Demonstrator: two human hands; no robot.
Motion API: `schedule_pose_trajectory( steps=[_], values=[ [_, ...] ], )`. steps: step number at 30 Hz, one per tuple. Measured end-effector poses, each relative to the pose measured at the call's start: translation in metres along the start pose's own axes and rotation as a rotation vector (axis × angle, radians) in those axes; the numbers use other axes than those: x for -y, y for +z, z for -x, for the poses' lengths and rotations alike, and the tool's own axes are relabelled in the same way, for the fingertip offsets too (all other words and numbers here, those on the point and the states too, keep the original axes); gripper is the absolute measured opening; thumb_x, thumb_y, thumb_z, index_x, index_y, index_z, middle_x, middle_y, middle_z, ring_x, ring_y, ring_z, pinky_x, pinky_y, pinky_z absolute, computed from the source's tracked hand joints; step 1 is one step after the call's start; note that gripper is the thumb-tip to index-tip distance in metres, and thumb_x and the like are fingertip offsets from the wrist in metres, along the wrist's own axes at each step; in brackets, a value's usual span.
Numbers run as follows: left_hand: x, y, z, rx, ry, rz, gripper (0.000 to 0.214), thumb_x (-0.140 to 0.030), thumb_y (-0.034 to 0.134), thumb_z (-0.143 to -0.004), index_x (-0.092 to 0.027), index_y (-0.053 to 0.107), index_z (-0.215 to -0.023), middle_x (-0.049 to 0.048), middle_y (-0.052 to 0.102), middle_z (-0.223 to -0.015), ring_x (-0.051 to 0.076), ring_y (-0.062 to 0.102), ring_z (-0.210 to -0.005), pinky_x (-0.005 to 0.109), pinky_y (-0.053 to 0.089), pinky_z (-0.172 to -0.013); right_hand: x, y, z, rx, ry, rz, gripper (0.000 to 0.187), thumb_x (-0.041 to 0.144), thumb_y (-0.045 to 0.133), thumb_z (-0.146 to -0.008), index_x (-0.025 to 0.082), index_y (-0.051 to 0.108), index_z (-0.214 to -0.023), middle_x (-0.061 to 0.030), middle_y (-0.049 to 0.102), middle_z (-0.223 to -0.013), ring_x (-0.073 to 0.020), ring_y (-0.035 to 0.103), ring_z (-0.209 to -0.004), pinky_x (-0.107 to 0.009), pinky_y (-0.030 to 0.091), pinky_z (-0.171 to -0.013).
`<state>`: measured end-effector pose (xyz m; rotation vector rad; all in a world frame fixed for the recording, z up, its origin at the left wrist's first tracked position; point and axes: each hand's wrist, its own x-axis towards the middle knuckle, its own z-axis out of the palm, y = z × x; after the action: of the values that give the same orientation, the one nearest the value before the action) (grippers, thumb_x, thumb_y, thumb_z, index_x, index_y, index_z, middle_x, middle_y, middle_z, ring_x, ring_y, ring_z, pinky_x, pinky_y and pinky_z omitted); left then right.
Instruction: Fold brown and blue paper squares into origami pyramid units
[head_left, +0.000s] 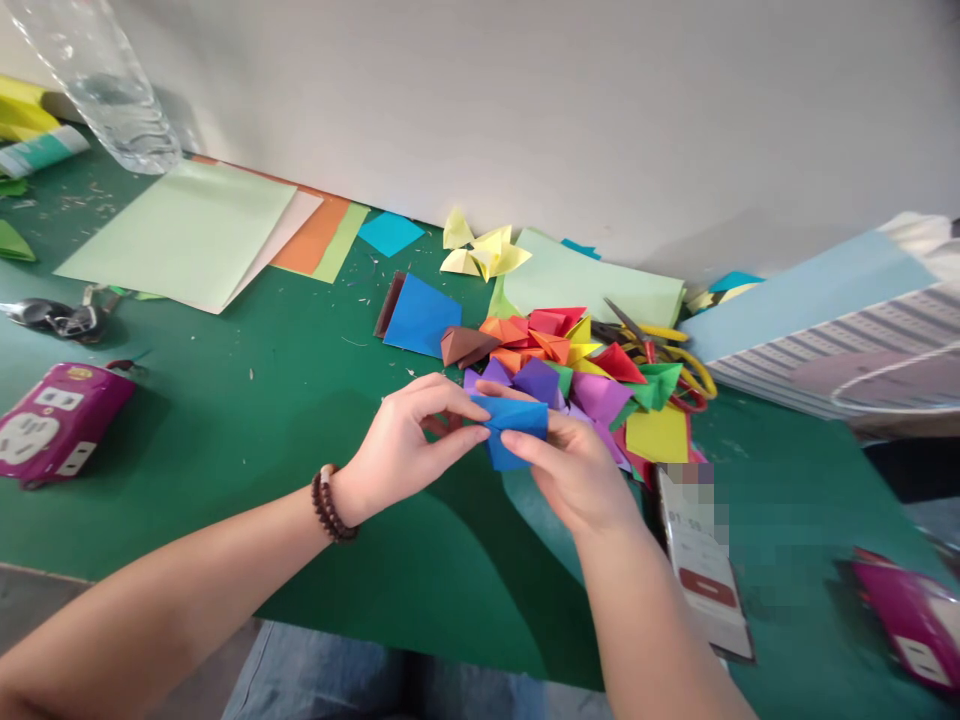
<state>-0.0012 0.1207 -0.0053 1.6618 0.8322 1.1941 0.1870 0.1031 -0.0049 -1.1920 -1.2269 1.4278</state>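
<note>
The left hand (405,450) and right hand (574,470) hold a folded blue paper (510,425) in a narrow fingertip pinch, just near a heap of colored paper folds (570,375), with a clear plastic bottle (105,95) far left, contents unclear.

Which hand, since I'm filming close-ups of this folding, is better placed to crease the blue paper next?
Probably the right: the right hand lies across the middle of the folded blue paper, while the left hand pinches only its left edge.

Blue paper (510,418) partly hidden by fingers (529,450); slip (697,560) pixelated.
</note>
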Motion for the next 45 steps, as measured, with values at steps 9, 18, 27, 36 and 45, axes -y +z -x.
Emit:
schedule_pose_trajectory(
  steps=[9,18,27,36,45],
  values=[
    [0.0033,-0.0023,-0.0047,0.065,-0.074,0.266,0.009,-0.021,0.081,-0.072,-0.02,0.075,-0.079,0.0028,0.061,-0.084,0.013,0.06,-0.079,0.025,0.052,-0.067,0.0044,-0.0013,0.0013,0.146,0.191,-0.176,0.033,0.036,0.085,-0.062,0.032,0.077,-0.094,-0.0018,0.061,-0.134,-0.0324,0.055,-0.12,-0.049,0.043,-0.1],
    [0.0021,-0.0058,-0.0062,0.182,-0.119,0.426,0.006,-0.022,0.076,-0.077,-0.022,0.076,-0.083,0.0026,0.056,-0.087,0.023,0.066,-0.104,0.038,0.054,-0.093,0.0013,-0.0012,-0.0008,0.175,0.26,-0.259,0.038,0.033,0.083,-0.063,0.031,0.076,-0.1,-0.003,0.067,-0.124,-0.0289,0.06,-0.111,-0.044,0.047,-0.093],
    [0.0015,-0.0046,-0.005,0.167,-0.176,0.381,0.004,-0.023,0.078,-0.076,-0.02,0.075,-0.077,0.0024,0.056,-0.083,0.024,0.067,-0.103,0.033,0.055,-0.084,-0.0013,0.0005,-0.0008,0.166,0.279,-0.24,0.037,0.038,0.083,-0.063,0.03,0.077,-0.098,-0.0044,0.072,-0.112,-0.0286,0.063,-0.106,-0.045,0.048,-0.092],
    [0.0035,-0.0049,-0.0054,0.156,-0.19,0.393,0.004,-0.023,0.079,-0.074,-0.021,0.076,-0.077,0.0014,0.055,-0.081,0.023,0.068,-0.099,0.037,0.055,-0.089,-0.0036,0.0033,-0.0019,0.153,0.282,-0.256,0.034,0.037,0.082,-0.062,0.029,0.077,-0.095,-0.0045,0.073,-0.11,-0.0288,0.064,-0.105,-0.047,0.046,-0.097],
    [-0.0013,-0.0053,-0.0055,0.161,-0.145,0.288,0.001,-0.018,0.075,-0.075,-0.019,0.075,-0.075,0.0006,0.054,-0.078,0.019,0.069,-0.09,0.031,0.055,-0.08,-0.0026,0.0049,-0.001,0.179,0.261,-0.243,0.038,0.033,0.081,-0.062,0.029,0.076,-0.099,-0.0048,0.073,-0.11,-0.0289,0.062,-0.108,-0.046,0.047,-0.095]
  ],
)
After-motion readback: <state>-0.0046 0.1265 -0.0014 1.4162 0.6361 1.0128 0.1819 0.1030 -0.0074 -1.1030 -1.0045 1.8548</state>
